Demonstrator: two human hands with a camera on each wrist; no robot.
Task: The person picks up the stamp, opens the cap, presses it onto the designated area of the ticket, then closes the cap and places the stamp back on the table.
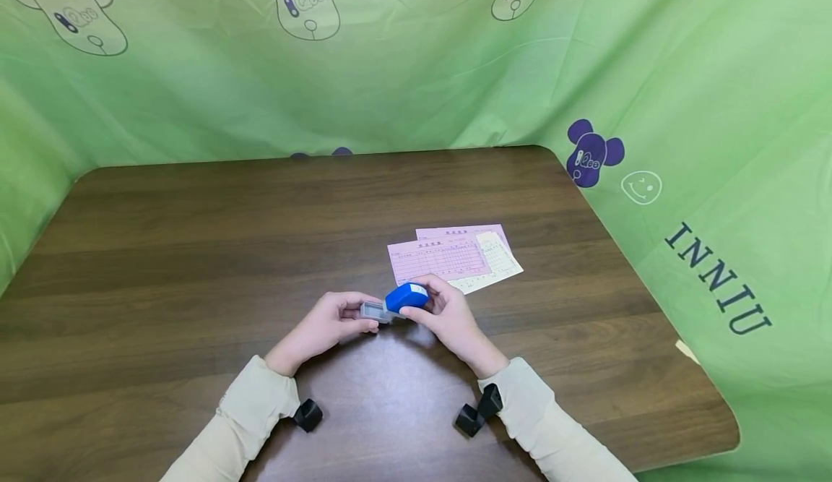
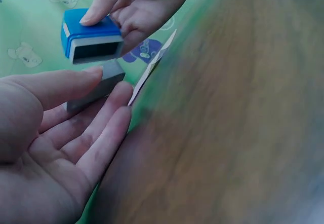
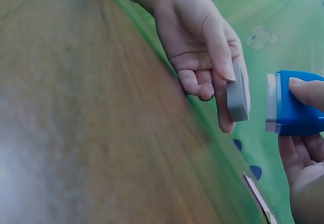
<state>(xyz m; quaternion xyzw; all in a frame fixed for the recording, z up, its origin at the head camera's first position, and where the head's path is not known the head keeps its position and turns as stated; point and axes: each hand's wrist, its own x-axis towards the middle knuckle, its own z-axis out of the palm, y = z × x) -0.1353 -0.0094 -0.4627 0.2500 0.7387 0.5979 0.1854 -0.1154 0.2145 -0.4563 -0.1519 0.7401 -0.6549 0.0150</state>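
My right hand (image 1: 455,321) grips a blue stamp (image 1: 404,297) between thumb and fingers. In the left wrist view the stamp's dark rectangular face (image 2: 98,51) shows inside a pale frame. A shallow grey cap (image 1: 373,312), hollow side up in the head view, is pinched by the thumb and fingers of my left hand (image 1: 327,323). From the right wrist, a gap separates the grey cap (image 3: 237,95) from the stamp (image 3: 296,105). Both hands are close together over the brown table (image 1: 214,251).
Pink printed forms (image 1: 435,258) and a whitish one (image 1: 499,256) lie overlapping just beyond my right hand. A green curtain (image 1: 416,92) with cartoon prints hangs along the table's back and right edges. Black wrist devices (image 1: 308,415) sit by both sleeves.
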